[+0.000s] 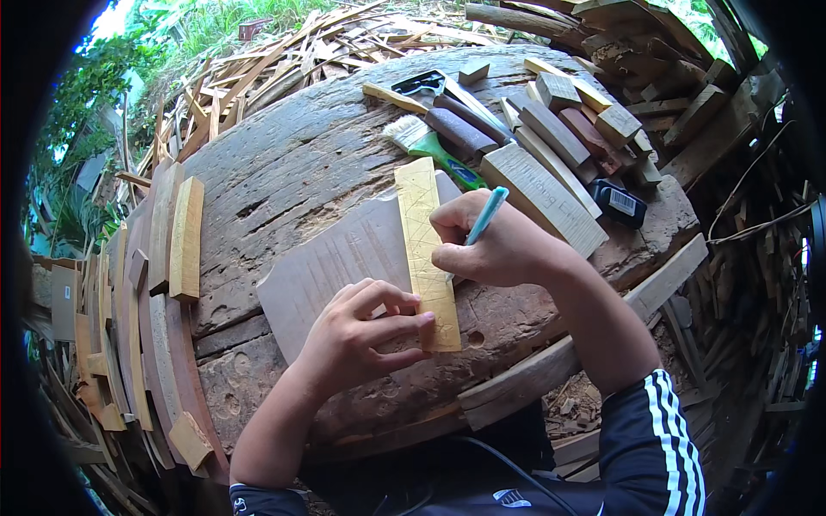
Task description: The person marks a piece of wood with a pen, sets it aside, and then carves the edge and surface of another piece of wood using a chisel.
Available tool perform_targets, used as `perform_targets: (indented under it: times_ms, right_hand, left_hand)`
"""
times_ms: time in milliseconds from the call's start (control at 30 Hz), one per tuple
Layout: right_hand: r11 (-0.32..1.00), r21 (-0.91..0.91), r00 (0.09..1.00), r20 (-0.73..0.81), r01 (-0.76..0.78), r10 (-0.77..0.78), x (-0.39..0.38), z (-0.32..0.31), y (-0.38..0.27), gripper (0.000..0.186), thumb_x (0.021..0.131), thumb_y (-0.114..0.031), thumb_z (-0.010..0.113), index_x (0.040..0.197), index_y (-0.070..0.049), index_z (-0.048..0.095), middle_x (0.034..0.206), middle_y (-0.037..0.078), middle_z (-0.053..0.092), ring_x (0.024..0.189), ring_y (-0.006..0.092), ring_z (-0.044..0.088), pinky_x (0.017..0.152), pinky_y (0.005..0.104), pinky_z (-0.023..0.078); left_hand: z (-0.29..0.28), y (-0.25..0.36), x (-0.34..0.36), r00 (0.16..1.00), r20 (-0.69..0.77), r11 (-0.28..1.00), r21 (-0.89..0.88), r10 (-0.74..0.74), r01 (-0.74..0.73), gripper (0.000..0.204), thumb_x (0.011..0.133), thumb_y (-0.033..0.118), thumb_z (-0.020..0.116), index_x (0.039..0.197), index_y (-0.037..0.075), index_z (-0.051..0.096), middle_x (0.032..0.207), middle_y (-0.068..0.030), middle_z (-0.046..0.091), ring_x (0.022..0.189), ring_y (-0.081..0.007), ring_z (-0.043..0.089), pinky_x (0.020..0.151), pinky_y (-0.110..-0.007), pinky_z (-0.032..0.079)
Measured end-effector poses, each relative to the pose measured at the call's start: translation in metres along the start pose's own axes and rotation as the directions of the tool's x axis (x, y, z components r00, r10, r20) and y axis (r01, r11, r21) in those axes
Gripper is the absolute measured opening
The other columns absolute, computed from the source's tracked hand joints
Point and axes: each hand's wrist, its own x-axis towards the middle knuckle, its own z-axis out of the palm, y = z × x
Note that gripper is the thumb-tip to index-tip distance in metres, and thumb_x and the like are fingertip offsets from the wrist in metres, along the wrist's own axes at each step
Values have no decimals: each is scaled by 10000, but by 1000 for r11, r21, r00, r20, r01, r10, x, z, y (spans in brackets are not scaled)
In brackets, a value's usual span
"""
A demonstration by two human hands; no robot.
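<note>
Strip (426,249) lies over the right side of the board (331,245) on the table (301,163). Marking seems in hand: the right hand (497,249) has its grip clenched on a pen (488,215); the left hand (340,327), unclenched, touches the strip's near end. Another line likely needs it held still.

A weathered, cracked wooden worktop (301,163) is carrying a flat grey-brown panel (331,236). Toward its far right, 1 green-handled paintbrush (447,162) is lying beside clustered wood blocks (538,198), and 1 black object (615,205) is resting near them.
</note>
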Motion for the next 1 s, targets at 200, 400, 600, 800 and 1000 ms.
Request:
perform_targets:
  times_ms: [200, 400, 600, 800, 1000]
  right_hand:
    - [997, 53, 997, 44, 59, -62, -1, 10, 2, 314, 773, -155, 656, 625, 19, 440, 540, 53, 405, 546, 98, 385, 494, 322, 335]
    - [997, 63, 998, 47, 45, -48, -1, 10, -1, 323, 770, -167, 662, 622, 19, 442, 539, 65, 422, 541, 112, 400, 492, 326, 344]
    - [997, 57, 996, 61, 58, -61, 0, 8, 1, 330, 769, -173, 669, 612, 10, 443, 537, 57, 440, 533, 115, 399, 488, 326, 343]
    - [994, 93, 992, 104, 57, -67, 0, 8, -1, 316, 775, -160, 661, 612, 9, 450, 539, 49, 448, 533, 111, 400, 487, 323, 341]
    - [994, 99, 993, 102, 41, -51, 1, 6, 0, 296, 771, -145, 652, 613, 5, 451, 546, 26, 443, 549, 91, 405, 490, 306, 340]
  left_hand:
    - [2, 1, 0, 1000, -12, 1000, -2, 2, -2, 412, 687, 191, 875, 1087, 203, 777, 1029, -11, 674, 922, -198, 660, 823, -350, 558]
    - [1, 1, 0, 1000, -8, 1000, -3, 4, -4, 409, 691, 191, 874, 1088, 201, 774, 1034, -12, 677, 938, -202, 662, 837, -358, 556]
    - [1, 2, -1, 1000, 4, 1000, 0, -21, 21, 417, 693, 194, 875, 1096, 201, 771, 1040, -16, 678, 953, -207, 662, 850, -362, 552]
    - [1, 1, -1, 1000, -4, 1000, -1, -16, 16, 419, 690, 194, 876, 1095, 201, 771, 1042, -14, 673, 950, -204, 663, 845, -362, 554]
    - [0, 1, -2, 1000, 1, 1000, 0, -19, 19, 420, 688, 194, 877, 1094, 210, 770, 1052, -6, 666, 945, -202, 660, 844, -361, 552]
